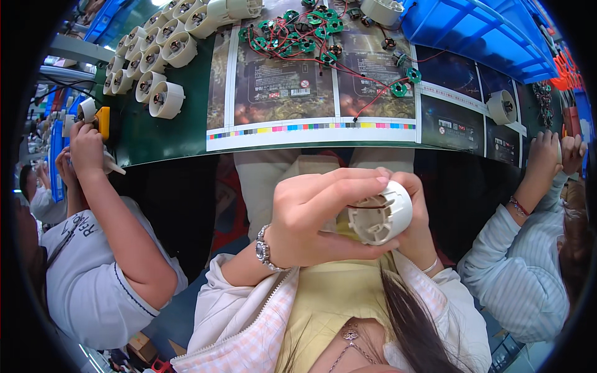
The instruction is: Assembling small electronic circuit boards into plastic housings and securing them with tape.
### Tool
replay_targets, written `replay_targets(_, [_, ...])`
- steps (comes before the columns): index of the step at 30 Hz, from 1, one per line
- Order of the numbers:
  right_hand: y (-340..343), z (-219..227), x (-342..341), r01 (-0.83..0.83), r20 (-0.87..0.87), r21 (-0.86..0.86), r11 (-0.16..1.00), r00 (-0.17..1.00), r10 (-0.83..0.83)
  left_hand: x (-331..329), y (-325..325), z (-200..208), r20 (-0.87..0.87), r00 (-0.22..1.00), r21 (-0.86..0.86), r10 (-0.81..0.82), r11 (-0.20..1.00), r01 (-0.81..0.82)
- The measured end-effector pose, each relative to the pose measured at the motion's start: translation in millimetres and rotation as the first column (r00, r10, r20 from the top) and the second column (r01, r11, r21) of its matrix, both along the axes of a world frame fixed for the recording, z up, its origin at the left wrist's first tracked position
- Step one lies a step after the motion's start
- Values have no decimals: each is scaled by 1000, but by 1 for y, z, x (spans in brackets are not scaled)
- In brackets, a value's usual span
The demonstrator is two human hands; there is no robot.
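Between my two hands, above my lap and in front of the table edge, is a white round plastic housing point(397, 211). Its hollow end with inner ribs faces left, and a thin dark red wire crosses the opening. My left hand point(305, 211) grips it with the fingers along the top rim and the thumb along the bottom. My right hand point(418, 214) is closed around its far right side, its fingers partly hidden behind the housing. On the table lies a tangle of small green circuit boards point(292, 37) with red wires.
Printed sheets point(280, 133) cover the green table point(186, 133). Rows of white housings point(166, 99) stand at the back left; another housing point(501, 107) is at right. A blue crate point(479, 37) fills the back right. Co-workers' hands point(87, 149) are at left and right.
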State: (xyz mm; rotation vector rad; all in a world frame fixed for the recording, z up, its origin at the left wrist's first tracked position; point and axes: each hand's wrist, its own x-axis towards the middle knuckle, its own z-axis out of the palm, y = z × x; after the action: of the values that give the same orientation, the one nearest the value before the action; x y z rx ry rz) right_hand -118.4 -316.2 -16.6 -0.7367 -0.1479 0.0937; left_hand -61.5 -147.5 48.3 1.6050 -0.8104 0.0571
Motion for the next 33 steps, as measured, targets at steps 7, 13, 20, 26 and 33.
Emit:
replay_targets(7, [12, -22, -34, 79, -356, 60, 995, 933, -53, -11, -28, 2, 231, 967, 31, 109, 992, -120])
replay_targets(13, [18, -6, -33, 159, -366, 125, 979, 925, -103, -14, -33, -4, 339, 926, 57, 165, 979, -196])
replay_targets(20, [10, 3, -16, 194, -213, 59, 979, 961, -178, -15, -32, -8, 345, 927, 16, 147, 987, -162])
replay_targets(26, [-32, 30, 17, 312, 338, -473, 824, 928, -158, -7, -1, -6, 177, 984, 6, 39, 999, -41])
replay_targets(33, [-19, 70, 36, 767, 781, -625, 147, 608, 144, -23, 3, 12, -25, 989, -28, 147, 989, -147])
